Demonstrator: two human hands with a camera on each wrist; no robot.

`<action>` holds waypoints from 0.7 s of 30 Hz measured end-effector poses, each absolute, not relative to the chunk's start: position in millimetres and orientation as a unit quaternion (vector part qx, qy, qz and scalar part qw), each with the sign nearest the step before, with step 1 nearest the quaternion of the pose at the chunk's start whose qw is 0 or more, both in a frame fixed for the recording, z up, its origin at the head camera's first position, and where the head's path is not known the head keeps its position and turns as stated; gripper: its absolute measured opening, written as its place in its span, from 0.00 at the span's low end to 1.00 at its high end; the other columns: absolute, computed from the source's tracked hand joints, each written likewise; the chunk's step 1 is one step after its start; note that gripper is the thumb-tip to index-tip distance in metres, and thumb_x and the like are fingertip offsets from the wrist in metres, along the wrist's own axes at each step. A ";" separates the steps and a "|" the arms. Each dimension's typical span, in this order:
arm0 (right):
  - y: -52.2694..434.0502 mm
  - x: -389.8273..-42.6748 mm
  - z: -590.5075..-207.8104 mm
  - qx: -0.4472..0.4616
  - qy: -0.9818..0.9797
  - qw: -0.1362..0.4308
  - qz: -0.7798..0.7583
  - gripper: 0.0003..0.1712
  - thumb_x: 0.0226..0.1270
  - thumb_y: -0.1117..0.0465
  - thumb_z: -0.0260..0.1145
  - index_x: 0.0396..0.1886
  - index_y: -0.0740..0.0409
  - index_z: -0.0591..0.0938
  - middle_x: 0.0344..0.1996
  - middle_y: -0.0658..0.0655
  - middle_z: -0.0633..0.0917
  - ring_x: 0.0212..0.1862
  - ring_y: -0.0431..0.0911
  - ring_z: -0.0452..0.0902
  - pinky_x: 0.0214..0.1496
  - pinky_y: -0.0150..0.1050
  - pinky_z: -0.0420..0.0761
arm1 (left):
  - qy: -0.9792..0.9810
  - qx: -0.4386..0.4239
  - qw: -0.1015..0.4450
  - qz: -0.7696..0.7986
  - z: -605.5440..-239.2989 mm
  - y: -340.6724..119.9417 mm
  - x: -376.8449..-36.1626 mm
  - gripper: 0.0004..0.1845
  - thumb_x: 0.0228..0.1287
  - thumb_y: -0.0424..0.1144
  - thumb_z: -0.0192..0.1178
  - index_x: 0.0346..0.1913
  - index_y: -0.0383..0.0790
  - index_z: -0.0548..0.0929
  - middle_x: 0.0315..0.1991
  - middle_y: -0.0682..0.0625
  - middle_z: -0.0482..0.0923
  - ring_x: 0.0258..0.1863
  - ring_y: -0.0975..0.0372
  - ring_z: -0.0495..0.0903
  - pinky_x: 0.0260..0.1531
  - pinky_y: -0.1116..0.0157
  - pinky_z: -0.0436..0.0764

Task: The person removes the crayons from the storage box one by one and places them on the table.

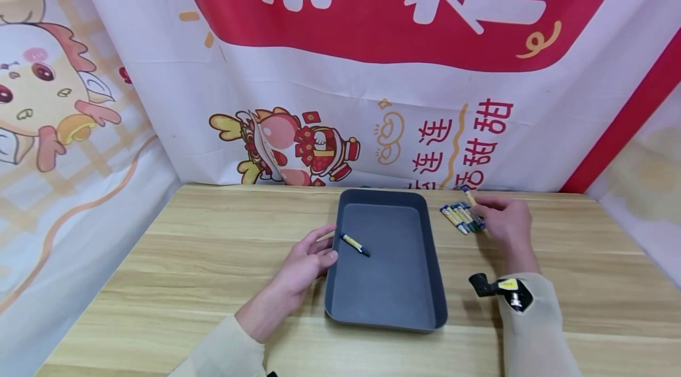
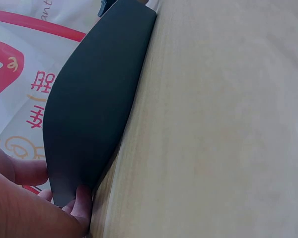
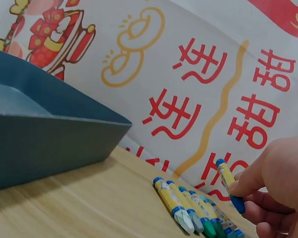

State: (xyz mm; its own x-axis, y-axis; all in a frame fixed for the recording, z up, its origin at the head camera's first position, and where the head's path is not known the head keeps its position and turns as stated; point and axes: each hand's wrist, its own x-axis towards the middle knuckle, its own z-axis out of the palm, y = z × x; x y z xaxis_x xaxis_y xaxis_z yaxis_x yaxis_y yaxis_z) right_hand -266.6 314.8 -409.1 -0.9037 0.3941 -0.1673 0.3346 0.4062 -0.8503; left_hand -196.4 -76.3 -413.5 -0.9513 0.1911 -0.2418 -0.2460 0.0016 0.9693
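A dark grey rectangular tray (image 1: 391,288) lies on the table, with one crayon (image 1: 353,243) in a yellow wrapper inside near its left wall. My left hand (image 1: 302,265) holds the tray's left side, thumb at the rim and fingers against the outer wall (image 2: 92,109). To the right of the tray, my right hand (image 1: 508,224) pinches a blue crayon (image 3: 225,173) between thumb and fingers, raised above a row of crayons (image 3: 175,202). White, grey and green tips show in that row; its far end is partly hidden by the right hand.
The wooden table (image 1: 213,259) ends at the back against a printed white and red cloth (image 1: 372,81). Another printed cloth (image 1: 48,188) hangs on the left. A black mount (image 1: 502,288) is strapped to the right wrist.
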 end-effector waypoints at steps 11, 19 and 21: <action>324.8 -269.8 -423.8 -0.229 -0.856 0.070 0.458 0.22 0.77 0.58 0.65 0.67 0.56 0.84 0.68 0.66 0.83 0.73 0.59 0.72 0.68 0.52 0.74 | 0.692 -0.020 0.153 0.706 -413.6 -76.4 -196.5 0.32 0.76 0.27 0.56 0.80 0.46 0.69 0.76 0.35 0.71 0.74 0.45 0.73 0.73 0.48 0.75; 327.9 -270.5 -427.0 -0.234 -0.861 0.068 0.447 0.22 0.79 0.57 0.63 0.67 0.58 0.84 0.69 0.68 0.81 0.74 0.63 0.70 0.74 0.59 0.70 | 0.692 -0.020 0.154 0.705 -413.7 -76.5 -197.2 0.32 0.77 0.27 0.55 0.80 0.45 0.68 0.77 0.35 0.71 0.75 0.45 0.73 0.73 0.48 0.74; 327.9 -270.6 -427.2 -0.235 -0.861 0.067 0.446 0.22 0.79 0.57 0.63 0.67 0.58 0.84 0.69 0.68 0.81 0.75 0.63 0.70 0.75 0.60 0.70 | 0.692 -0.020 0.154 0.705 -413.9 -76.7 -197.3 0.32 0.77 0.27 0.55 0.80 0.45 0.68 0.76 0.35 0.71 0.75 0.45 0.73 0.73 0.48 0.74</action>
